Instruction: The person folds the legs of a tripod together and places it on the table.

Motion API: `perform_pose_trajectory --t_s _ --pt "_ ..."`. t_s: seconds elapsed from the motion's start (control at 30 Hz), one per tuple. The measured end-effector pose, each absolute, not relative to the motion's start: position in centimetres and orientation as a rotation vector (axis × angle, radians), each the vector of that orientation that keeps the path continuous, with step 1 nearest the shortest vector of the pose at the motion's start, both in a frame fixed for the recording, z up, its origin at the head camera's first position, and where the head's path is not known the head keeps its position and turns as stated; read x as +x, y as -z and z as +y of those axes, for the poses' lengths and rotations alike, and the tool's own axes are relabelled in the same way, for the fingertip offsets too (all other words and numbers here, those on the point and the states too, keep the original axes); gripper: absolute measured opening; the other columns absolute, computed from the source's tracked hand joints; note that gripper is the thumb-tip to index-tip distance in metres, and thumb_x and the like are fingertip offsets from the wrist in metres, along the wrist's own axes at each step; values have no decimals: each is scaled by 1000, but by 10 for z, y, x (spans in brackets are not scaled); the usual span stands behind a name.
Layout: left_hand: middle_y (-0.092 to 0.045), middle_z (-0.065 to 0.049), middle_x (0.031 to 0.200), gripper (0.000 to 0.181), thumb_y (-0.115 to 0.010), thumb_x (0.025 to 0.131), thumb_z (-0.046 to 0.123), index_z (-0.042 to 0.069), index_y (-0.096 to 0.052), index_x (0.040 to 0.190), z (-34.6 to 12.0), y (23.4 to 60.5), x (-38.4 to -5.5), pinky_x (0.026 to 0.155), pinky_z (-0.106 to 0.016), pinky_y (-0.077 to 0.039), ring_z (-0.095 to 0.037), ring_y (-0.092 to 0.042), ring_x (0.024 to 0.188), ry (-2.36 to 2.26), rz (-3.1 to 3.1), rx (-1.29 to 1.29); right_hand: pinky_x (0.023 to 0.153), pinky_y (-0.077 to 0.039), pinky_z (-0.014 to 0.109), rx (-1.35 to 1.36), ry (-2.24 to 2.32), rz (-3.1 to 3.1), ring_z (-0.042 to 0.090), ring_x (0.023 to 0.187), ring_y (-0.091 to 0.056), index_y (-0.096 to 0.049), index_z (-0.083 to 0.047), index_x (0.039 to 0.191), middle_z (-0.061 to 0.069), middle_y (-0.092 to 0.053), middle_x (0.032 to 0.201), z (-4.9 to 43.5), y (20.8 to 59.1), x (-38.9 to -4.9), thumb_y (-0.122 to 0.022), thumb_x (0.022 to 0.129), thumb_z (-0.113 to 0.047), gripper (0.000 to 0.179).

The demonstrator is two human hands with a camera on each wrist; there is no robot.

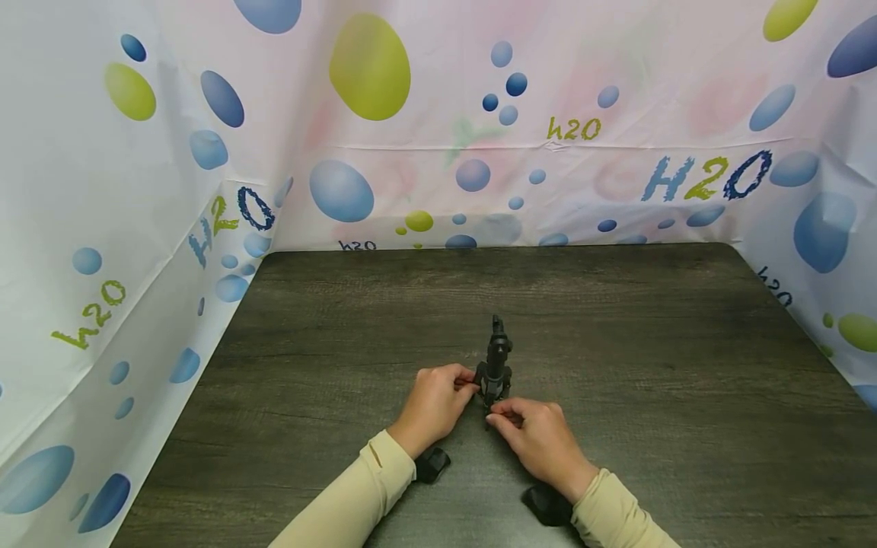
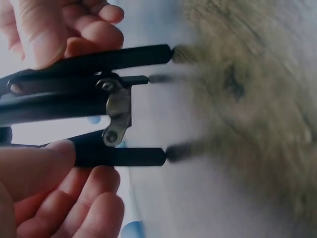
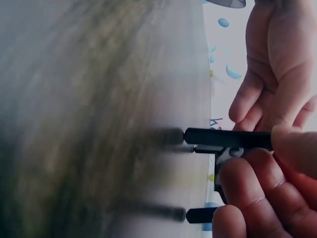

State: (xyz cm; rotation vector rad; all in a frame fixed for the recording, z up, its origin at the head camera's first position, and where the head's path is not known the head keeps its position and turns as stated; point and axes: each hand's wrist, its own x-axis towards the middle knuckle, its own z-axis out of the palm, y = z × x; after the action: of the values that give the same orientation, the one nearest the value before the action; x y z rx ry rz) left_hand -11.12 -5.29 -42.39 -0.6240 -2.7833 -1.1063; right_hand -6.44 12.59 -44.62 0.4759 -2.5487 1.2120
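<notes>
A small black tripod (image 1: 496,358) stands upright near the middle of the dark wooden table, its legs folded partly in. My left hand (image 1: 430,405) pinches one leg from the left side. From the near right, my right hand (image 1: 541,438) holds another leg between thumb and fingers. In the left wrist view, the tripod's leg (image 2: 131,57) and a metal hinge bracket (image 2: 119,106) show between the two hands. The leg ends lie right at the tabletop in the right wrist view, where a dark leg (image 3: 228,137) passes under a thumb.
The dark wood-grain table (image 1: 329,304) spreads around both hands. A white sheet (image 1: 425,91) with blue and green dots and "H2O" lettering hangs behind it and along both sides. Black wrist devices (image 1: 433,465) sit under the wrists.
</notes>
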Motion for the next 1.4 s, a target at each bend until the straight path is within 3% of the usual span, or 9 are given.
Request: perform_pose_trajectory --t_s 0.33,0.63,0.77,0.97,1.4 --pt "-75 -11 97 16 -72 93 10 0 -74 105 -65 390 -109 71 -24 -57 -16 -73 82 1316 -2521 -677 57 -53 24 387 -1114 -2556 0 63 -62 -70 -17 80 -13 -66 73 143 441 -72 -84 79 -4 19" --pt "-73 -12 109 44 -85 83 21 -2 -71 118 -60 353 -105 80 -26 -57 -19 -70 98 1207 -2272 -810 63 -55 29 345 -1113 -2595 9 71 -66 -71 -6 100 1 -68 86 146 439 -76 -83 81 -2 22" --pt "-72 -13 109 53 -87 80 20 -5 -68 123 -54 343 -104 80 -28 -57 -20 -70 98 1171 -2244 -875 63 -54 31 360 -1091 -2612 10 71 -66 -72 -5 104 0 -67 85 145 440 -76 -82 82 -3 24" --pt "-72 -13 103 49 -87 80 17 -6 -68 119 -45 341 -103 78 -31 -58 -21 -69 95 1113 -2238 -904 62 -54 32 361 -1088 -2619 13 73 -67 -73 -5 104 4 -71 91 143 441 -77 -80 84 -3 22" --pt "-71 -11 94 44 -86 81 13 -7 -69 116 -39 343 -102 74 -25 -57 -19 -69 84 1127 -2203 -890 63 -55 33 343 -1116 -2624 15 73 -69 -75 -5 98 3 -72 85 141 443 -85 -78 84 0 14"
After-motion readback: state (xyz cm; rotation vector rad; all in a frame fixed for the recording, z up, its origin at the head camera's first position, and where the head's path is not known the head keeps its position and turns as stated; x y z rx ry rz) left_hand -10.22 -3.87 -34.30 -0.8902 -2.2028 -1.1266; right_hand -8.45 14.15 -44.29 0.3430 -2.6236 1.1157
